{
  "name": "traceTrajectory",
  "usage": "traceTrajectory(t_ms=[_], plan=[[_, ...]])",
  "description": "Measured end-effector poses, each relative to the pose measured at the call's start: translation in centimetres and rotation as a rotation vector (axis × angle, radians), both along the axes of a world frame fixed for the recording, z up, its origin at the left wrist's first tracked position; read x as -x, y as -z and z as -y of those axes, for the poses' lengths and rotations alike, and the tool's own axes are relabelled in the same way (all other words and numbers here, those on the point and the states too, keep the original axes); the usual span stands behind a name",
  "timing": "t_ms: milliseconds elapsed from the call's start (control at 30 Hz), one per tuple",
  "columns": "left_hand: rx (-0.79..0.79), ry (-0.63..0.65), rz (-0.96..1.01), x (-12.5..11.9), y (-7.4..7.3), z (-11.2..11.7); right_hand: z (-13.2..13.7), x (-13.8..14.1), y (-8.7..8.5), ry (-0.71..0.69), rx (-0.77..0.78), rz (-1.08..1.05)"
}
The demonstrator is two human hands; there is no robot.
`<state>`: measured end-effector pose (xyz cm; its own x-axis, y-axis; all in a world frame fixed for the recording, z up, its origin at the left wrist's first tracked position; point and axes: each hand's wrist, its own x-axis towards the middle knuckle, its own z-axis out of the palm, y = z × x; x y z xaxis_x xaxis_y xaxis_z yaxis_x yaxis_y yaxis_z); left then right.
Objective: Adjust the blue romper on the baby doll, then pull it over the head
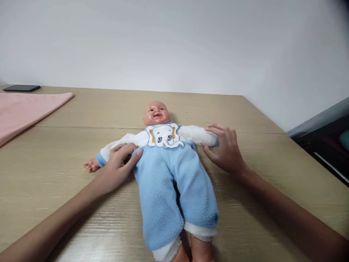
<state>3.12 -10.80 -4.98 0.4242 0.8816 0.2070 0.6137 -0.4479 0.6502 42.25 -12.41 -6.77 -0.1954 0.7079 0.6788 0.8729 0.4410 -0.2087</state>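
Observation:
A baby doll [169, 171] in a blue and white fleece suit with an elephant picture lies on its back on the wooden table [54, 189], head pointing away from me. My left hand [118, 167] rests on the doll's sleeve and side, fingers pinching the blue fabric at the armpit. My right hand [225, 149] curls around the end of the doll's other white sleeve, thumb under it and fingers over it.
A pink cloth [24, 111] lies on the table at the far left, with a dark phone [21, 88] behind it by the wall. A dark piece of furniture [324, 142] stands to the right of the table's edge.

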Motion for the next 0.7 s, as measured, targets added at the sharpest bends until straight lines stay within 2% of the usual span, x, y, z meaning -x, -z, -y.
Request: traceTrajectory(t_ms=[67, 167, 233, 333, 400, 533, 600, 700], plan=[[-0.052, -0.070, -0.004, -0.2, 0.4, 0.1, -0.8, -2.1, -0.3, -0.026, 0.062, 0.102], [-0.086, -0.166, 0.004, -0.3, 1.1, 0.0, -1.7, -4.5, -0.3, -0.083, 0.264, 0.131], [-0.091, -0.220, 0.055, -0.3, 1.3, -0.1, -1.8, -5.2, -0.6, -0.104, 0.365, 0.111], [-0.172, -0.256, 0.151, -1.0, 0.7, 0.1, -1.0, -4.8, -2.1, -0.063, 0.367, 0.008], [-0.259, -0.197, 0.190, -2.1, -0.6, 0.6, -0.1, -3.8, -3.5, -0.011, 0.369, -0.099], [-0.383, 0.070, 0.133, -6.3, -3.4, 1.5, 2.0, -0.8, -6.0, 0.072, 0.453, -0.353], [-0.403, 0.192, 0.044, -8.8, -4.3, 1.3, 3.1, 0.9, -6.6, 0.021, 0.499, -0.494], [-0.394, 0.296, -0.064, -12.0, -4.6, -0.3, 4.6, 2.8, -7.1, -0.150, 0.569, -0.623]])
